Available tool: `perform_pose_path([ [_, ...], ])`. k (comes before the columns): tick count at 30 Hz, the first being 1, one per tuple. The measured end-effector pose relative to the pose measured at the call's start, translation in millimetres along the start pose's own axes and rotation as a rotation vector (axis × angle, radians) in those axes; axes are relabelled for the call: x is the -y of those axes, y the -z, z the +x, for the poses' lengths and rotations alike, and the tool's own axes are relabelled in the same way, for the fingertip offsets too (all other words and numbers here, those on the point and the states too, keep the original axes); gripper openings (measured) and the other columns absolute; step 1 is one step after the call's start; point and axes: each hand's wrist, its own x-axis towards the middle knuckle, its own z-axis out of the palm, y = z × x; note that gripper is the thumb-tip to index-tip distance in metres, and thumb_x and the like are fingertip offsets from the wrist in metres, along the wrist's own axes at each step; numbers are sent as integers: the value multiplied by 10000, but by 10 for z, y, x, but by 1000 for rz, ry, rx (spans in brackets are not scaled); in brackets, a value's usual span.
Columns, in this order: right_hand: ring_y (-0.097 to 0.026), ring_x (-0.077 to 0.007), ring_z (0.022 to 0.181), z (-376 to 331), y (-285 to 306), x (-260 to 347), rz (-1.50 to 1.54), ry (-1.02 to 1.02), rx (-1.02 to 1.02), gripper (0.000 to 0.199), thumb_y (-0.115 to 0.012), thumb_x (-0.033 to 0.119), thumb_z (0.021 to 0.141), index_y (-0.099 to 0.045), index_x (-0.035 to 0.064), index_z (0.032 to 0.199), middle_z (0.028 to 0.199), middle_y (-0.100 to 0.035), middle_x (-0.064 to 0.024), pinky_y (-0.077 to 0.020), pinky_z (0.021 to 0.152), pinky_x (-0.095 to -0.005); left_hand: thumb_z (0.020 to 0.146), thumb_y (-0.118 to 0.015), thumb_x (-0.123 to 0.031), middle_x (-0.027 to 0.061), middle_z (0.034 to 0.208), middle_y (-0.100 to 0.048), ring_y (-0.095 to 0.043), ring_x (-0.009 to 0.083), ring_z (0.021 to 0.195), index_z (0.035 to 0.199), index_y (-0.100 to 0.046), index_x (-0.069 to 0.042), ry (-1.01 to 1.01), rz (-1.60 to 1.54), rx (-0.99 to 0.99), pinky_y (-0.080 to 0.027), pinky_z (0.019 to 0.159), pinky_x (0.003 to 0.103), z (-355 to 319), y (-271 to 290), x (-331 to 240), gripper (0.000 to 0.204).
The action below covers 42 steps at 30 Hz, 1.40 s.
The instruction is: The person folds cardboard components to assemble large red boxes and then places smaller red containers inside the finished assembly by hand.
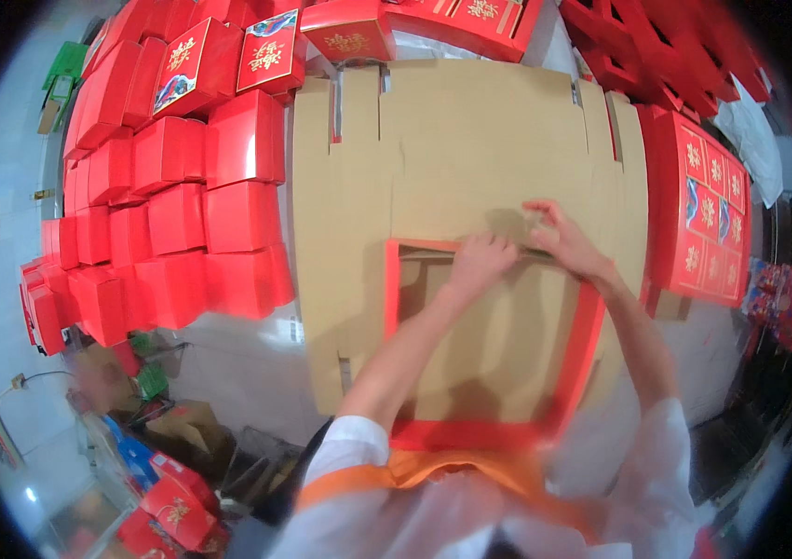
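Note:
In front of me lies a shallow open cardboard box (591,345), red along its walls and brown inside. It rests on a large flat sheet of brown cardboard (480,130) with slots cut near its corners. My left hand (484,263) is closed over the box's far wall, its fingers bent round the rim. Just to the right, my right hand (563,240) is raised at the same wall near the far right corner, thumb and fingers apart. Nothing shows between the right hand's fingers. The near wall of the box sits close against my orange apron (470,463).
Stacks of red boxes (168,219) crowd the left side, and more red boxes (470,23) line the far edge. A red box with a printed panel (712,210) stands at the right. Red cut-out trays (666,47) pile up at the far right.

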Motion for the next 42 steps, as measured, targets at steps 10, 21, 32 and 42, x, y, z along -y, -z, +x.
perform_pose_path([
  [10, -579, -258, 837, 1270, 519, -69, -596, -170, 290, 298, -627, 228, 763, -560, 12, 957, 915, -605, -137, -446, 728, -362, 696, -539, -154, 17, 749, -518, -538, 187, 752, 802, -528, -132, 49, -120, -101, -421, 632, 326, -12, 73, -31, 110],
  [21, -559, -270, 933, -494, 126, 766, -728, 187, 40, 198, -560, 103, 747, -601, 57, 935, 974, -593, -93, -462, 764, -396, 814, -497, -187, 102, 1061, -572, -519, 274, 1025, 1035, -576, -101, 389, -364, 14, -367, 905, 423, -165, -161, -173, 250],
  [32, -371, -275, 1251, -1130, -729, -60, -670, 261, -306, 579, -590, -3, 699, -452, 38, 1260, 1326, -422, -101, -310, 1034, -428, 797, -526, -162, 147, 1219, -483, -418, 306, 1178, 1176, -504, -61, 349, -240, 18, -323, 969, 497, -1216, -60, -466, 393],
  [42, -335, -282, 1264, -1055, -379, -67, -653, 193, 11, 648, -675, 185, 738, -393, 103, 1316, 1366, -371, -106, -275, 1041, -445, 577, -801, -364, 112, 1097, -557, -508, 297, 1068, 1196, -436, -86, 217, -158, 704, -405, 875, 445, -107, 763, 710, 770],
])
